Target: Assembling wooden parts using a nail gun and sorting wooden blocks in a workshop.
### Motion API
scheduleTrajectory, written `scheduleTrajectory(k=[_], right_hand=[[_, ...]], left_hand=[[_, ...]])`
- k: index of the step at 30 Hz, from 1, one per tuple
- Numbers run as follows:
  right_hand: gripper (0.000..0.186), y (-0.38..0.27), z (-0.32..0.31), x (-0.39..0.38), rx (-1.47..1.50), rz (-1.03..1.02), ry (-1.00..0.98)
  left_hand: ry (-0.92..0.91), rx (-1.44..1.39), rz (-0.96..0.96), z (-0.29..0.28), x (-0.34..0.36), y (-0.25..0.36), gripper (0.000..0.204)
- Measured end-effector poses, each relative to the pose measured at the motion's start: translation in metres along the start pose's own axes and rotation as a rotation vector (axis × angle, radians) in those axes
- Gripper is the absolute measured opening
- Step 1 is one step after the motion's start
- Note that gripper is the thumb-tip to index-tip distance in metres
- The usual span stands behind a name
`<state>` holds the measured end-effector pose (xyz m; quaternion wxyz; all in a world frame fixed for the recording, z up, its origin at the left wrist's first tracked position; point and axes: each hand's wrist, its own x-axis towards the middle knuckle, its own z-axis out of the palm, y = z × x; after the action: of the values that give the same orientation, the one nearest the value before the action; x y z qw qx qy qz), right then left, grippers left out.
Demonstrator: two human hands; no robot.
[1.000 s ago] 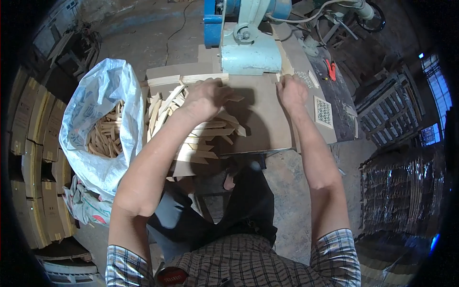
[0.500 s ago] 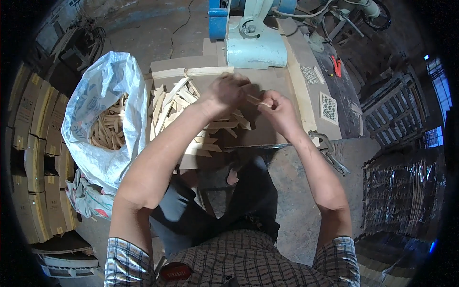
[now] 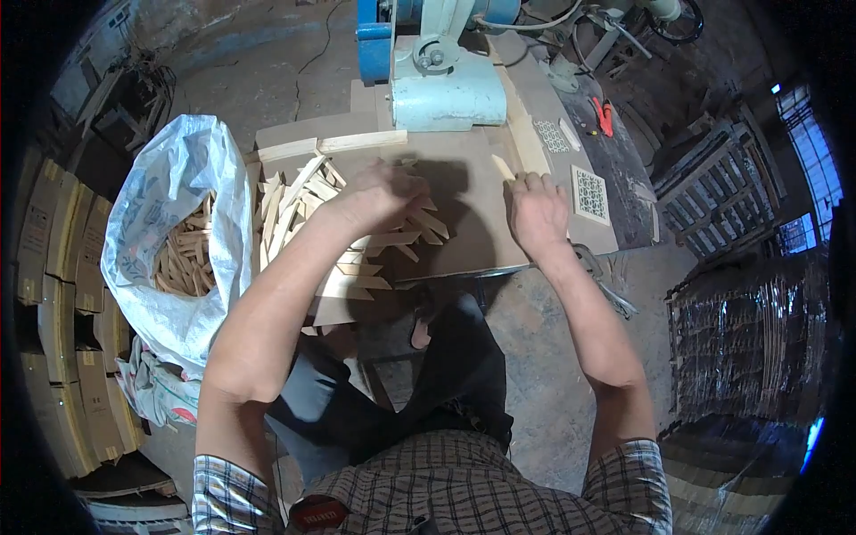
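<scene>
My right hand (image 3: 540, 216) lies at the right side of the cardboard-covered table, fingers bent over a short wooden strip (image 3: 502, 167) whose pale pointed end sticks out past them. This strip is beside the long wooden rail (image 3: 528, 141). Over the right part of a heap of cut wooden strips (image 3: 303, 198) is my left hand (image 3: 389, 193). Its fingers are bent but blurred and partly in shadow, so whether they hold a strip cannot be made out. Several strips in the heap have slanted ends.
A white woven sack (image 3: 234, 259) holding more wood pieces stands left of the table. At the table's far side is a pale green and blue machine (image 3: 448, 100). Patterned lattice panels (image 3: 589, 194) and a red-handled tool (image 3: 604, 117) lie to the right. Cardboard boxes (image 3: 58, 294) are stacked far left.
My hands, close together before over the table's middle, have moved apart. The right went rightward to the rail with a wooden strip; the left moved back left over the heap.
</scene>
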<state>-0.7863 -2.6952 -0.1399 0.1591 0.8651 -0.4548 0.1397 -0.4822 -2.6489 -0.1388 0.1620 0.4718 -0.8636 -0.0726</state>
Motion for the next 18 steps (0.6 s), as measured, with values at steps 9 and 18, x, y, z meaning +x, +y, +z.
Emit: scheduleTrajectory(k=[9,18], right_hand=[[0.019,0.022,0.018,0.041,0.074,0.112,-0.028],[0.013,0.003,0.005,0.003,-0.002,0.050,0.043]], left_hand=[[-0.127,-0.038,-0.180,-0.023,0.011,0.025,0.027],[-0.106,-0.057,-0.225,-0.024,0.014,0.030,0.030]])
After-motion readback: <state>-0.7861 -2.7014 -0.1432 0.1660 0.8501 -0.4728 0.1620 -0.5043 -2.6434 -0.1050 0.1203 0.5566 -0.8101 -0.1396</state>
